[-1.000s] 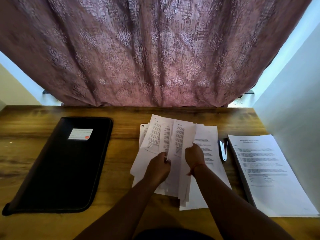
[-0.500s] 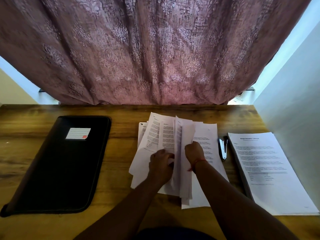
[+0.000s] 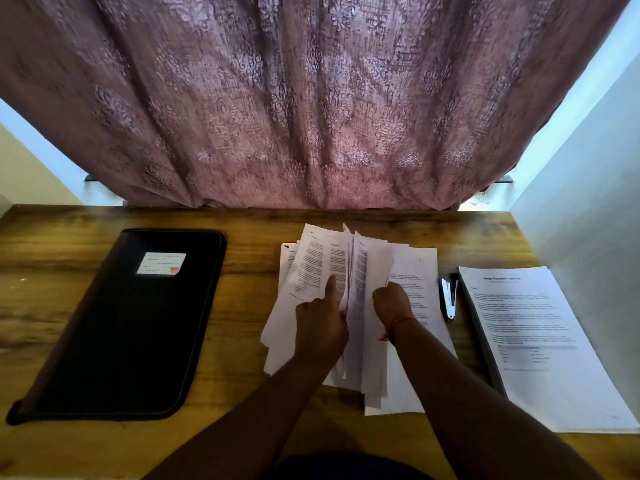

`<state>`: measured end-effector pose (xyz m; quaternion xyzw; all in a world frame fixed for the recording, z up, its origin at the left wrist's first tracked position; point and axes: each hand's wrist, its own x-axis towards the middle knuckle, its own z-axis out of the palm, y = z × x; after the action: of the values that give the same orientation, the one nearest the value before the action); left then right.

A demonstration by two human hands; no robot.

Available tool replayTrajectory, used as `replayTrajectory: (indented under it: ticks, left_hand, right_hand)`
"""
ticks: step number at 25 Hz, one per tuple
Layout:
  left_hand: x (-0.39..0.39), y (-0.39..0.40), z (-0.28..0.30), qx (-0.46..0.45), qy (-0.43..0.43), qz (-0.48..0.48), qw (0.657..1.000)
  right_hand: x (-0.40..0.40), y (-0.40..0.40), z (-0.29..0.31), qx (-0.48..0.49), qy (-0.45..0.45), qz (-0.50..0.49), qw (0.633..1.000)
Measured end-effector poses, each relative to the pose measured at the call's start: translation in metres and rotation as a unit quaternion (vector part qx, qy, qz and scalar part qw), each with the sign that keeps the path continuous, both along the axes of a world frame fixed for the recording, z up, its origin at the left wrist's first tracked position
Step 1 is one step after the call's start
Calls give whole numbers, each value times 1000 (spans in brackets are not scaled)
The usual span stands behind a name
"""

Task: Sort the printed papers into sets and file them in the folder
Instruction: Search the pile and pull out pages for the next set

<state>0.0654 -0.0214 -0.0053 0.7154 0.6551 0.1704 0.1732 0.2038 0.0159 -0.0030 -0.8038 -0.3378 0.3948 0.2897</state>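
A: What could go wrong here?

B: The loose printed sheets [image 3: 349, 306] at mid-table are fanned and uneven. The right hand [image 3: 393, 303] has its fingers curled round a raised bunch; if that hold slackens, I'd expect pages to slide and mix the sets. The left hand [image 3: 320, 327] presses the left-hand pages flat, forefinger out straight, and it could drag a sheet askew.

A: How do the sheets lie?

B: Long axis near to far, headings at the far end, spread slightly leftward. The neat stack [image 3: 540, 344] at right lies the same way, beside the stapler [image 3: 448, 297].

A: And the folder?

B: The black folder [image 3: 121, 327] lies closed at far left, well apart.
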Motion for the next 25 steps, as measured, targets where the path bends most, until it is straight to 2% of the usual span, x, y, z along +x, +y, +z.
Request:
replayTrajectory:
  ticks: [5, 10, 12, 16, 20, 22, 25]
  left_hand:
    - [-1, -2, 6, -51, -62, -40, 996]
    - [-5, -1, 33, -54, -164, 49, 984]
    - [-11, 2, 58, -21, -204, 72, 976]
    - [-29, -2, 119, 128, -196, 8, 972]
    - [-40, 2, 150, 145, -328, 41, 933]
    - [-51, 6, 134, 135, -323, 78, 933]
    - [-64, 0, 92, 101, -241, 139, 955]
  right_hand:
    - [0, -1, 2, -9, -2, 3, 1000]
    - [1, -4, 7, 4, -81, 57, 995]
    - [1, -5, 11, -1, -112, 90, 990]
    - [2, -2, 21, -24, -100, 118, 988]
    - [11, -2, 28, -16, -100, 120, 988]
    - [19, -3, 36, -8, -111, 105, 988]
    - [32, -3, 53, 7, -78, 29, 997]
